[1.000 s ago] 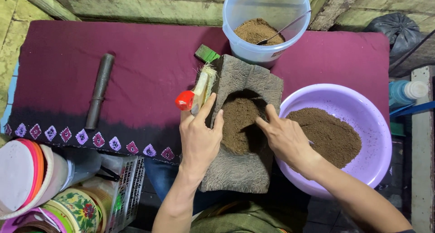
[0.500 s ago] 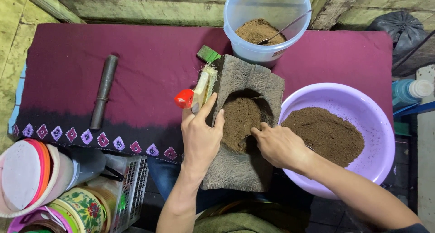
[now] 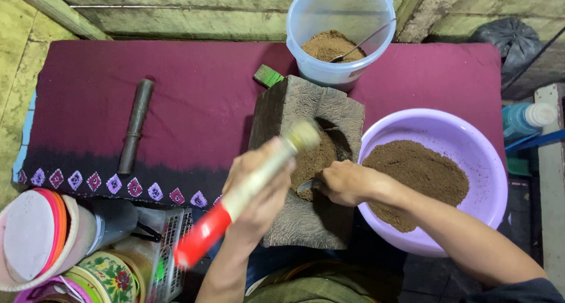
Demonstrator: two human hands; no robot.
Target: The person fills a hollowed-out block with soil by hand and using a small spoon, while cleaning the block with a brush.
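Note:
A carved wooden block (image 3: 306,106) stands on the maroon cloth with brown powder (image 3: 312,161) in its hollow. My left hand (image 3: 259,188) grips a brush (image 3: 247,188) with a red handle and pale bristles, lifted and tilted, its bristle end over the hollow. My right hand (image 3: 344,182) rests at the hollow's right edge and holds a metal spoon (image 3: 307,186) whose bowl lies against the powder.
A purple basin (image 3: 471,150) of brown powder sits right of the block. A clear bucket (image 3: 341,26) with powder and a spoon stands behind it. A dark wooden rod (image 3: 135,126) lies left. Stacked lids and tins (image 3: 59,244) crowd the lower left.
My left hand has lifted the brush from beside the block and swung its bristles over the hollow. My right hand has drawn back to the hollow's edge with the spoon.

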